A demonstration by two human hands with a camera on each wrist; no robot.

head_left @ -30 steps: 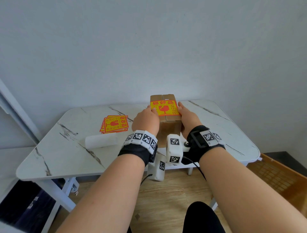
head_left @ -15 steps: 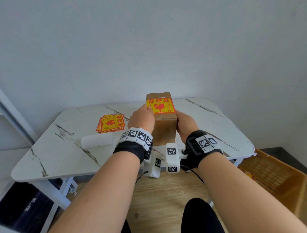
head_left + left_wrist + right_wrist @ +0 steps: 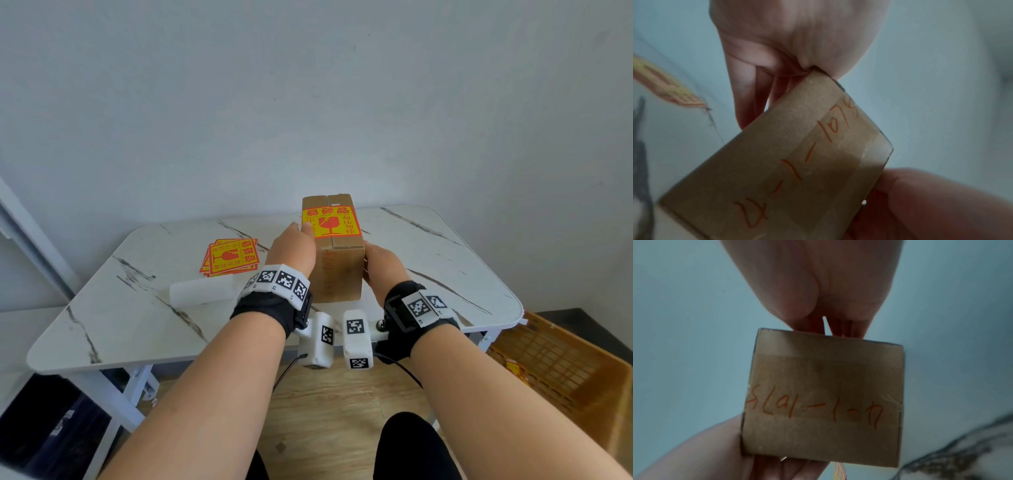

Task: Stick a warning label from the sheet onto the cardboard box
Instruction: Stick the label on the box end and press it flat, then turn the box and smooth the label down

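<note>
Gripping the cardboard box [image 3: 337, 260] from both sides, the left hand [image 3: 293, 251] and the right hand [image 3: 383, 270] hold it between them over the white marble-veined table [image 3: 120, 318]; whether its underside touches the table cannot be told. The left grip is clamped on the box's left wall, with the thumb up at the top edge touching the warning label [image 3: 330, 222]. The right grip is clamped on the right wall, lower down.

The label is yellow with a red border, large red Chinese characters across its far edge, a red broken-goblet symbol in the middle and smaller red characters down each side; the small print is not readable. It lies flat on the box's top face, across the flap seam.

The box is plain brown, closed with clear tape. Its near end face [image 3: 824, 402] carries orange handwriting under the tape, roughly "SLA1-1-4", though the marks are hard to make out. In the left wrist view that same face [image 3: 789, 162] sits tilted.

The box's long axis runs away from the person toward the wall, label face up.

On the table to the left lies the sheet [image 3: 231, 257] stack of matching yellow-and-red labels, well apart from the box, and a white roll [image 3: 202, 291] lies near it
</note>
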